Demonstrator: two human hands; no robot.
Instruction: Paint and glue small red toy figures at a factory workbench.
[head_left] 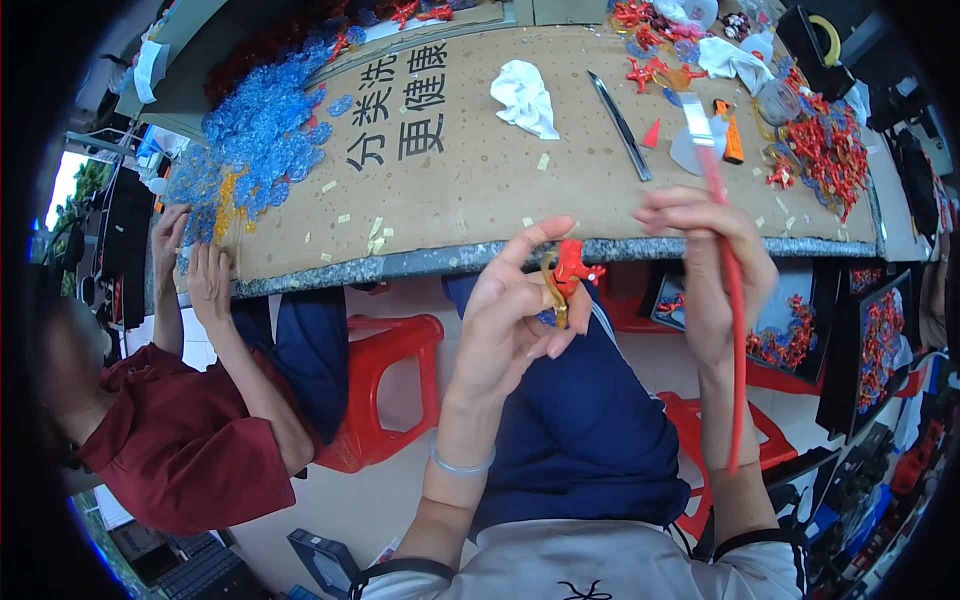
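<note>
In front of my lap, my left hand (515, 305) is closed around a small red plastic figure (570, 268) with gold and blue parts at its lower side. To its right, my right hand (710, 255) grips a long flat paintbrush by its red handle (738, 350). The brush's pale ferrule (697, 122) and bristles point away from me, over a small white round-ended piece (690, 152) on the table. Some of the fingers of my right hand are slightly blurred.
A cardboard-covered table (440, 200) holds a utility knife (618, 125), an orange cutter (730, 132), crumpled tissue (525, 98) and a heap of red figures (825, 150). Blue translucent pieces (265, 125) lie far left. A co-worker (190, 430) sits left, beside a red stool (385, 390).
</note>
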